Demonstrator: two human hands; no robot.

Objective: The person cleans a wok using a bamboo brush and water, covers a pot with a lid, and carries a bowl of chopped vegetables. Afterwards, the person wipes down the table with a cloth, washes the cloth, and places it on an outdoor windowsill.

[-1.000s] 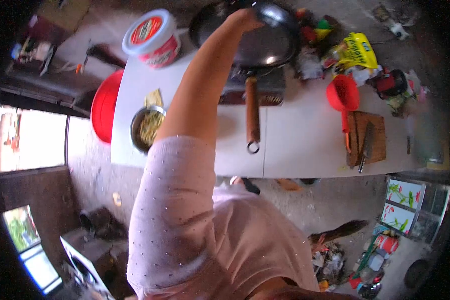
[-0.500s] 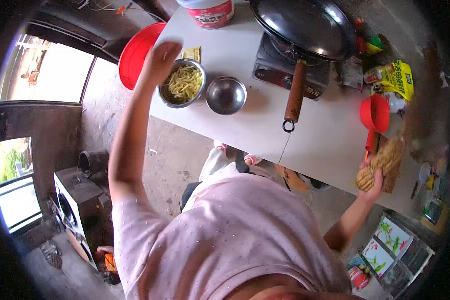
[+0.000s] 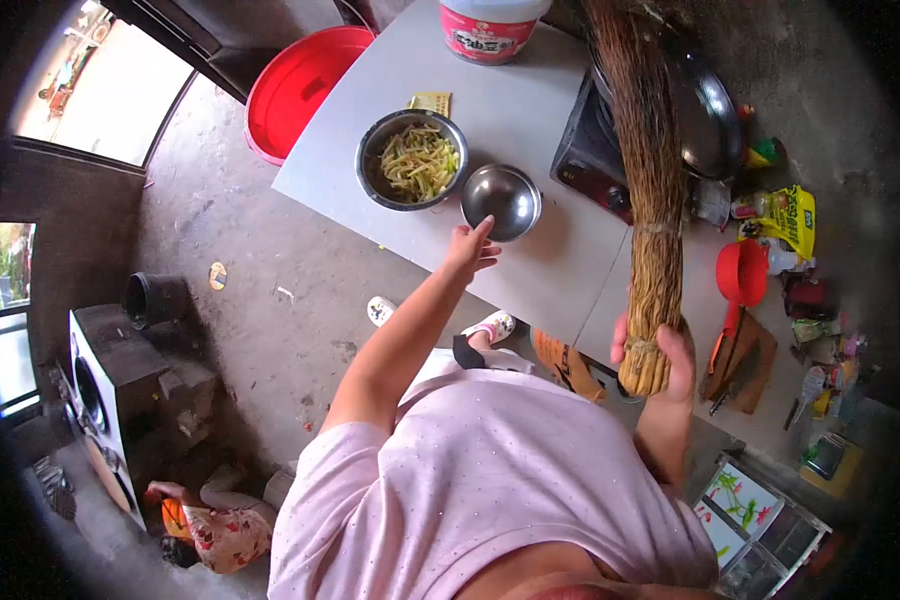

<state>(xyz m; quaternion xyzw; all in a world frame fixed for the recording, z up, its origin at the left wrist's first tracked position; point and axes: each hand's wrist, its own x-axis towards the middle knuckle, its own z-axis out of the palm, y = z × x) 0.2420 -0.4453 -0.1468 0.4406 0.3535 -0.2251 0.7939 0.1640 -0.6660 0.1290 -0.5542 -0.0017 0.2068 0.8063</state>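
Observation:
In the head view my left hand (image 3: 468,250) reaches to the small metal bowl (image 3: 510,195), its fingers apart. One finger overlaps the bowl's near rim; whether it touches, I cannot tell. A larger metal bowl (image 3: 367,170) of pale and green cut strips (image 3: 420,165) stands just left of it. My right hand (image 3: 676,358) is wrapped round the bound lower end of a straw whisk broom (image 3: 655,215). The broom stands bristles-up in front of the gas stove (image 3: 580,150) and the dark wok (image 3: 712,110), hiding part of both.
A white tub with a red label (image 3: 488,35) stands at the table's (image 3: 320,170) back. Rightward lie a red ladle (image 3: 742,275), a knife on a wooden board (image 3: 755,365) and several packets (image 3: 795,220). A red basin (image 3: 290,90) is beyond the left edge. Another person (image 3: 225,525) crouches at lower left.
My left hand has come down and right, from beside the food bowl to the small bowl. My right hand has swung the broom leftward and upright, across the stove. The camera view has shifted.

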